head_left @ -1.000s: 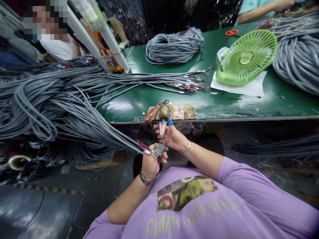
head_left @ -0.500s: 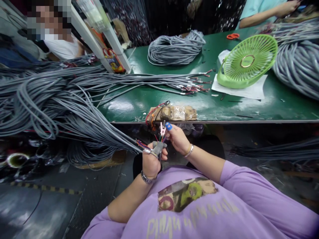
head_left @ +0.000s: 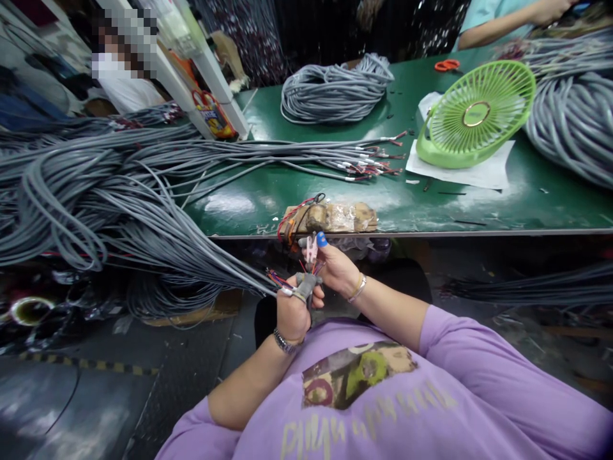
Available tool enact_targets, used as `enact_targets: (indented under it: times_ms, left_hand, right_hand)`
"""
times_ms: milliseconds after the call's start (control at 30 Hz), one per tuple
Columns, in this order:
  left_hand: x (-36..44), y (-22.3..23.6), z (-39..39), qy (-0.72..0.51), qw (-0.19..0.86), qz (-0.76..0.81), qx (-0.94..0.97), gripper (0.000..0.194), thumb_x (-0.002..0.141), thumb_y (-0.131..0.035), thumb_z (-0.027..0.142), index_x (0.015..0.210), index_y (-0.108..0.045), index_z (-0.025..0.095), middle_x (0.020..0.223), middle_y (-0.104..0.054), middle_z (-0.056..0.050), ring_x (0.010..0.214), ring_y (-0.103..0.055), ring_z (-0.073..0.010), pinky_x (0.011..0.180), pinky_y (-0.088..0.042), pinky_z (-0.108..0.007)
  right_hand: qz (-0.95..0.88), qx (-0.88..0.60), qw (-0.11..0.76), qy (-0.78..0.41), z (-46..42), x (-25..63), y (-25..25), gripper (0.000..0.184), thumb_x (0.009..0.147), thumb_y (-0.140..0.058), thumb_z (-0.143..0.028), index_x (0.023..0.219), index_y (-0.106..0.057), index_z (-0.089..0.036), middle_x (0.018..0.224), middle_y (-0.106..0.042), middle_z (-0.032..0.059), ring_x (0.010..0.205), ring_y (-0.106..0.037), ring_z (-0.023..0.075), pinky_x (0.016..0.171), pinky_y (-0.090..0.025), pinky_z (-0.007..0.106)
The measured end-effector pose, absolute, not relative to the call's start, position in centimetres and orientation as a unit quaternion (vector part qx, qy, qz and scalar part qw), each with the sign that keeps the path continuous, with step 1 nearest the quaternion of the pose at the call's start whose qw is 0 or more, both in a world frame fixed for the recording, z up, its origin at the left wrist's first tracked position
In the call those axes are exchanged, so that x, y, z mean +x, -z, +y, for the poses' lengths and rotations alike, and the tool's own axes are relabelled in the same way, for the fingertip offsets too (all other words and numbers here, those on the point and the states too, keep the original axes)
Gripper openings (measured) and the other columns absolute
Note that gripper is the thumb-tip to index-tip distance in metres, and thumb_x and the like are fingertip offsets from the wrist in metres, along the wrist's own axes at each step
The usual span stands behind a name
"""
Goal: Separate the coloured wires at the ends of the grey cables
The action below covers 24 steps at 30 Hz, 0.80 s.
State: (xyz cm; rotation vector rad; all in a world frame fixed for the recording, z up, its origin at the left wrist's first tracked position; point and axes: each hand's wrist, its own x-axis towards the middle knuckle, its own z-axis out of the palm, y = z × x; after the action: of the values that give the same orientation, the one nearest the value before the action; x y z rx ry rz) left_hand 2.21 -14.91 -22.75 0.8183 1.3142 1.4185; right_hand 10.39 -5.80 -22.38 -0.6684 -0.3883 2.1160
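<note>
My left hand (head_left: pixel 293 314), closed in front of my belly, grips the end of a grey cable (head_left: pixel 256 279). Grey wrapping covers its thumb. Thin coloured wires (head_left: pixel 313 267) fan out above that thumb, red and blue among them. My right hand (head_left: pixel 339 271) pinches at the tips of these wires, with a blue cover on its thumb. A pale pink piece (head_left: pixel 311 250) stands between its thumb and a grey-covered fingertip; its kind is too small to tell. More coloured wire ends (head_left: pixel 278 278) stick out left of my left hand.
Grey cables (head_left: pixel 96 185) heap over the left of the green table (head_left: pixel 249 204). A wooden block (head_left: pixel 342 218) lies at its front edge. Behind are a cable coil (head_left: pixel 335 96), a green fan (head_left: pixel 474 118) and orange-handled scissors (head_left: pixel 447 65). Two people (head_left: pixel 125 89) are across the table.
My right hand has shifted slightly left, and a grey-covered fingertip now shows left of the pink piece. My left hand has moved slightly right, still gripping the cable.
</note>
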Motion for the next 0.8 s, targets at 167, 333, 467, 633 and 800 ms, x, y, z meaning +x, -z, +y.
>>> enact_targets:
  times_ms: [167,333,467,633,800]
  left_hand:
    - [2.2,22.7,-15.0,-0.579,0.498,0.546,0.343,0.028,0.078,-0.066,0.041,0.072,-0.063,0.014,0.056,-0.062,0.001,0.040,-0.053,-0.0070,0.038,-0.039,-0.017]
    - [2.1,22.4,-15.5,-0.588,0.492,0.529,0.363,0.028,0.081,-0.065,0.040,0.071,-0.063,0.014,0.057,-0.063,0.001,0.040,-0.054,-0.0071,0.038,-0.038,-0.017]
    - [2.0,22.3,-16.1,-0.594,0.486,0.526,0.367,0.028,0.082,-0.065,0.040,0.074,-0.065,0.014,0.057,-0.064,0.000,0.040,-0.055,-0.0074,0.038,-0.039,-0.017]
    - [2.0,22.1,-16.0,-0.614,0.484,0.525,0.335,0.027,0.080,-0.067,0.039,0.073,-0.064,0.014,0.057,-0.064,0.000,0.039,-0.054,-0.0065,0.038,-0.039,-0.016]
    - [2.2,22.0,-15.6,-0.626,0.484,0.518,0.326,0.026,0.079,-0.068,0.039,0.073,-0.064,0.014,0.056,-0.064,0.001,0.038,-0.053,-0.0064,0.037,-0.039,-0.015]
  right_hand:
    - [-0.148,-0.262,0.433,-0.850,-5.9,10.4,22.4,0.042,0.077,-0.067,-0.056,0.073,-0.067,-0.014,0.063,-0.062,0.0009,0.054,-0.049,0.0088,0.051,-0.039,0.021]
    - [-0.147,-0.227,0.399,-0.876,-6.2,10.8,22.8,0.052,0.081,-0.054,-0.066,0.083,-0.068,-0.016,0.070,-0.063,0.0024,0.058,-0.051,0.0103,0.053,-0.042,0.021]
    - [-0.165,-0.191,0.354,-0.900,-6.1,11.6,23.1,0.061,0.084,-0.043,-0.071,0.093,-0.068,-0.016,0.077,-0.065,0.0038,0.059,-0.053,0.0110,0.054,-0.043,0.023]
    - [-0.191,-0.204,0.344,-0.897,-5.7,11.9,22.9,0.042,0.090,-0.051,-0.055,0.093,-0.068,-0.016,0.080,-0.066,0.0035,0.062,-0.055,0.0101,0.056,-0.043,0.022]
    - [-0.205,-0.223,0.369,-0.879,-5.8,11.8,23.0,0.029,0.086,-0.060,-0.045,0.084,-0.068,-0.017,0.076,-0.064,0.0016,0.062,-0.053,0.0095,0.055,-0.040,0.021]
